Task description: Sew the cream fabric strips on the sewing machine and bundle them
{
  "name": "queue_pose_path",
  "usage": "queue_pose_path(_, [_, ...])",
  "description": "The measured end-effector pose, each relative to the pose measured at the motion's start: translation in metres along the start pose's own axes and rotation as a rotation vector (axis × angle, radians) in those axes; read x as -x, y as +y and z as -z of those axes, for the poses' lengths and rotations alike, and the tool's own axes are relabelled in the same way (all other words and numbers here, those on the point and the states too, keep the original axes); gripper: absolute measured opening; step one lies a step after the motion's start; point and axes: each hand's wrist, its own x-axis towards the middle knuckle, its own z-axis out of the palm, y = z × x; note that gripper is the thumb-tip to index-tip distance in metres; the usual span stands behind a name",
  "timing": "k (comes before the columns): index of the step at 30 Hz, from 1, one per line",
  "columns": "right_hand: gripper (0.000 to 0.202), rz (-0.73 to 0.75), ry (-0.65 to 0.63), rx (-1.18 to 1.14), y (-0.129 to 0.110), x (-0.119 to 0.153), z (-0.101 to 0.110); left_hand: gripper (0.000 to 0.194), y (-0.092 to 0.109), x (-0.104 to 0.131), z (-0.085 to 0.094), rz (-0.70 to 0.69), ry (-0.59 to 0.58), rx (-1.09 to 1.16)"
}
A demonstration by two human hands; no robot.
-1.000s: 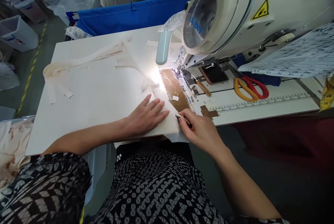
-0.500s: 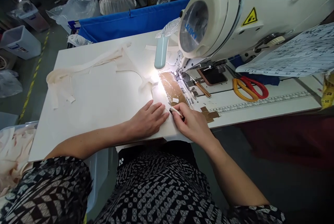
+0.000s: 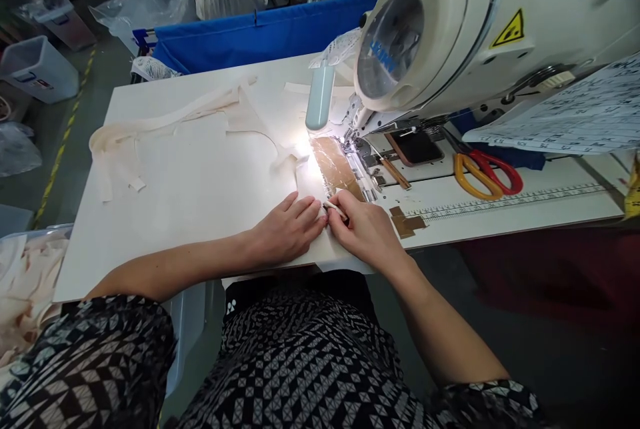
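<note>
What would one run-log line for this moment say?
left hand: flat on cream fabric | right hand: pinching small white piece | hands: fingertips meeting | sewing machine: behind hands

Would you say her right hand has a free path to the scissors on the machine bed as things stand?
Probably yes. The right hand pinches a small white piece near the table edge, and the scissors lie in the open to its right with only bare table between. The piece would likely need setting down first.
</note>
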Motion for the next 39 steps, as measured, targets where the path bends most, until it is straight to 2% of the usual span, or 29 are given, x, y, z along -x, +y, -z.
queue_pose_path(5, [0.013,-0.012,0.026,-0.056,0.004,0.001,-0.002,0.040,0.001,0.000,-0.002,0.000,-0.008,0.012])
queue_pose_path(12, [0.012,0.014,-0.018,0.015,-0.001,-0.002,0.000,0.037,0.001,-0.001,0.000,0.001,0.018,-0.007])
queue_pose_path(18, [0.012,0.066,-0.072,0.068,0.001,0.011,0.014,0.038,0.001,-0.001,0.002,0.005,-0.014,0.015])
queue_pose_path(22, [0.011,0.002,-0.108,-0.055,0.009,0.023,0.023,0.037,0.002,-0.001,0.002,0.022,-0.025,0.026])
queue_pose_path(25, [0.010,-0.057,-0.033,-0.129,0.013,0.026,0.019,0.036,0.003,-0.002,0.002,0.030,-0.024,0.059])
queue_pose_path(28, [0.012,-0.051,0.016,-0.128,0.012,0.026,0.012,0.036,0.003,-0.001,0.002,0.024,-0.010,0.067])
queue_pose_path(39, [0.016,0.015,-0.014,0.040,0.007,0.028,0.006,0.042,0.007,-0.002,0.004,0.019,-0.024,0.029])
